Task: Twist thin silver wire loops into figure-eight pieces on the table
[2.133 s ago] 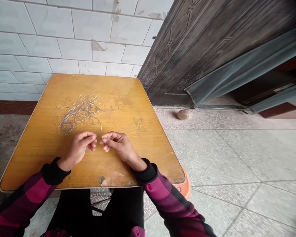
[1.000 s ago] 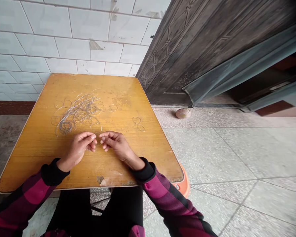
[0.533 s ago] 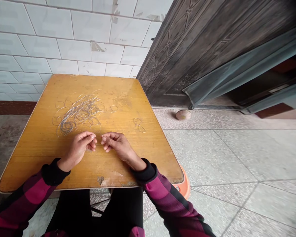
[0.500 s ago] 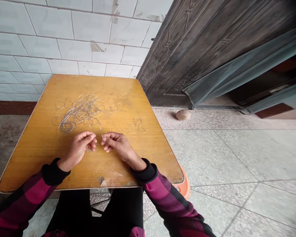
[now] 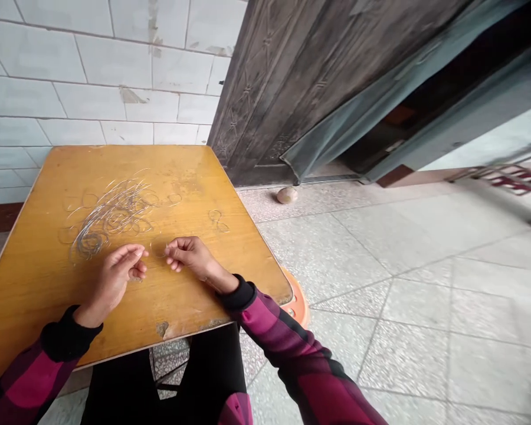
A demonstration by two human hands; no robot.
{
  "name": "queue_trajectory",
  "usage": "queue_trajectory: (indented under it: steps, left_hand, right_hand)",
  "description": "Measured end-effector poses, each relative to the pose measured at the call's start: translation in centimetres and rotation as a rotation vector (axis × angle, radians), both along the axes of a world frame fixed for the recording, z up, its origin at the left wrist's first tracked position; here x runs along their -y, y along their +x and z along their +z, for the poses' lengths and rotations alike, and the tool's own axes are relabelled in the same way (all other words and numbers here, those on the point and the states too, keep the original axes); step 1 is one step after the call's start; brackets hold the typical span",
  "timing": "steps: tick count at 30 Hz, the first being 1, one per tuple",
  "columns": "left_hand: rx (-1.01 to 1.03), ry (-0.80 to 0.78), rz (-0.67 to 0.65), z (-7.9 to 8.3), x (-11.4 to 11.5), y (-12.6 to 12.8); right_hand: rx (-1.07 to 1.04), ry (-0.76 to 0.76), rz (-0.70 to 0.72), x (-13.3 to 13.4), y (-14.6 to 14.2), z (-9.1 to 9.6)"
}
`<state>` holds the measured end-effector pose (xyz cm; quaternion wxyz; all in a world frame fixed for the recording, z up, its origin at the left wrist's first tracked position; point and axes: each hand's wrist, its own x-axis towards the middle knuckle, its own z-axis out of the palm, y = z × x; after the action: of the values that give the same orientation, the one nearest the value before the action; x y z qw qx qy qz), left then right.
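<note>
A tangled heap of thin silvery wire pieces (image 5: pixel 115 215) lies on the yellow wooden table (image 5: pixel 190 283). My right hand (image 5: pixel 188 258) pinches a thin wire loop (image 5: pixel 153 251) between thumb and fingertips, just above the tabletop. The loop sticks out to the left. Facing it, my left hand (image 5: pixel 121 268) has thumb and forefinger pressed together, just in front of the heap; anything between them is too fine to make out. A small gap separates the two hands. To the right, a wire bent into a figure of eight (image 5: pixel 218 221) lies by itself on the table.
White wall tiles (image 5: pixel 110 65) rise behind the table, and a dark carved wooden door (image 5: pixel 265 100) stands beyond its right side. An orange stool (image 5: pixel 298 301) shows under the right edge. A roundish object (image 5: pixel 287 195) sits on the floor by the doorway curtain (image 5: pixel 336 130).
The view has swung to the right, so the table appears further left. My hands have moved a little apart, and the wire between them now shows as a loop at my right fingertips.
</note>
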<state>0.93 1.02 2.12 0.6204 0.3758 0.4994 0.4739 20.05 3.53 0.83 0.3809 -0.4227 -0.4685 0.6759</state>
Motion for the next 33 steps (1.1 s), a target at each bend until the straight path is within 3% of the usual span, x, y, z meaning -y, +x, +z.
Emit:
queue_trajectory:
  steps: [8, 12, 19, 24, 29, 33]
  left_hand:
    - [-0.033, 0.005, -0.05, -0.5, 0.0, -0.2]
    - [-0.063, 0.015, -0.077, -1.0, -0.1, -0.4]
    - [-0.111, 0.022, -0.104, -1.1, -0.1, -0.5]
    - [-0.148, 0.029, -0.134, -1.2, -0.1, -0.6]
    - [-0.27, 0.112, -0.151, -1.3, -0.5, -1.1]
    - [-0.57, 0.328, -0.096, -1.3, -1.7, -2.3]
  right_hand:
    - [0.285, 0.011, -0.24, -1.6, 8.5, -0.7]
    - [0.427, -0.004, -0.23, -2.5, 10.9, -0.6]
    - [0.535, -0.037, -0.242, -3.6, 10.9, -0.6]
    - [0.602, 0.007, -0.264, -2.3, 11.7, -0.7]
    - [0.83, 0.246, -0.248, 0.0, 12.4, -0.1]
    - [0.915, 0.466, -0.183, 1.1, 10.4, 1.0]
